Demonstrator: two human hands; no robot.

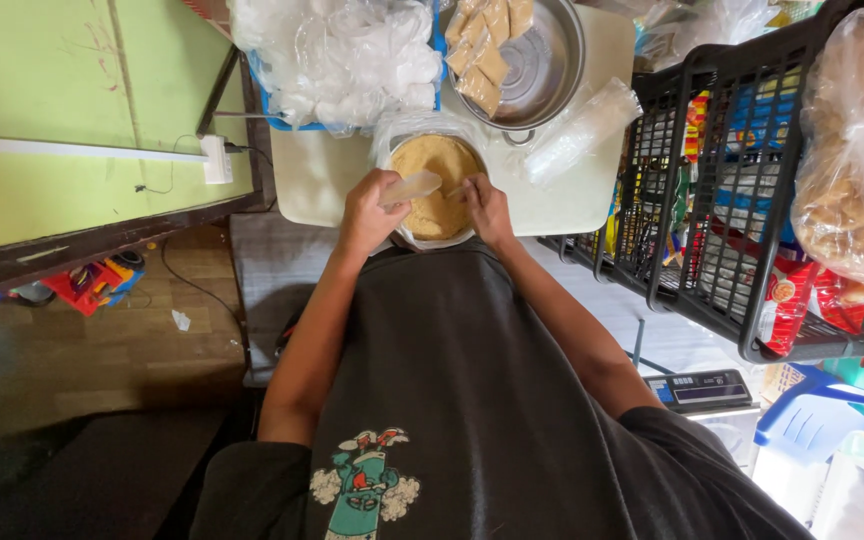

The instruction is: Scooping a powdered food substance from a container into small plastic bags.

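A round bowl (pixel 437 190) lined with clear plastic holds fine tan powder. It sits on a pale, smooth table (pixel 572 195) at the person's chest, near a steel pot (pixel 542 65) with filled packets (pixel 482 45) and a black plastic crate (pixel 722 180). The floor is wood. The left hand (pixel 370 212) pinches a small clear bag (pixel 410 186) over the bowl. The right hand (pixel 489 208) is curled at the bowl's rim; what it grips is unclear.
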